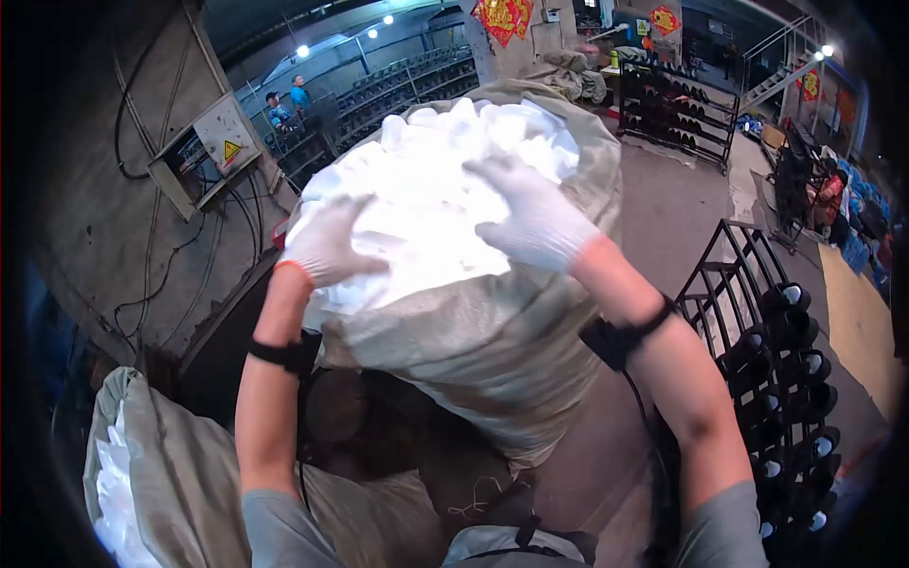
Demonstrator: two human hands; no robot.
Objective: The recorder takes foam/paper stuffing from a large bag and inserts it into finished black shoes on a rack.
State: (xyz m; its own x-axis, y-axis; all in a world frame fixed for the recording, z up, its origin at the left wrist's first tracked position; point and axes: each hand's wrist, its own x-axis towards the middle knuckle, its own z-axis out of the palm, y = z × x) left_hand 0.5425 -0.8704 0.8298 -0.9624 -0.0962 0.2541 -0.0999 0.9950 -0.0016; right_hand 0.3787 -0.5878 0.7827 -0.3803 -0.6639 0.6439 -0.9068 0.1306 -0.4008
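Observation:
A large beige woven sack stands before me, heaped to its mouth with white pieces. Glare washes out much of the heap, so I cannot tell what kind of pieces they are. On the near left of the heap lies my left hand in a white knitted glove with an orange cuff edge, thumb apart from the fingers. My right hand, gloved too, reaches over the right of the heap with its fingers spread. Neither hand visibly grips a piece.
Another sack of white pieces leans at the lower left. A black rack holding dark shoes stands close on my right, and a shoe rack is farther back. An electrical box hangs open on the left wall. Two people are far off.

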